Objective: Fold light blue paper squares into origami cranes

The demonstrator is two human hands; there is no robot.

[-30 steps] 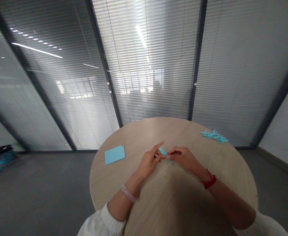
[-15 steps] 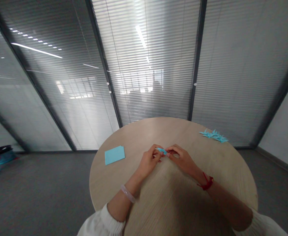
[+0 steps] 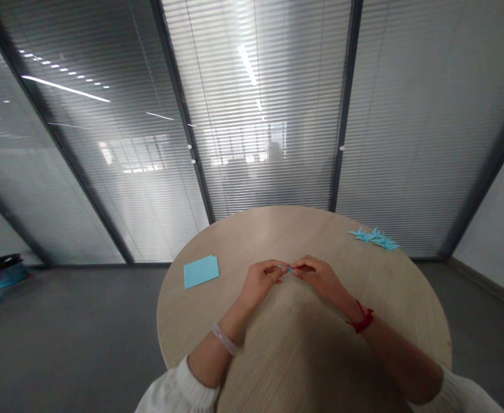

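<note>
Both hands meet over the middle of the round wooden surface (image 3: 273, 229), fingertips nearly touching. Small blue paper piece (image 3: 288, 270) between them, mostly hidden by the fingers; exact fold cannot be told. Left hand (image 3: 258, 281) pinches it with thumb and fingers, pale bangle (image 3: 223, 339) on that wrist. Right hand (image 3: 319, 276) closed on its other end, fingers bent, red cord bracelet (image 3: 362, 319) at the wrist. Blue sheets (image 3: 201, 271), plain-faced, lie stacked left of the left hand, well apart. Pile of pointed blue paper pieces (image 3: 375, 237) near the far right edge. Blinds (image 3: 269, 189) beyond.
</note>
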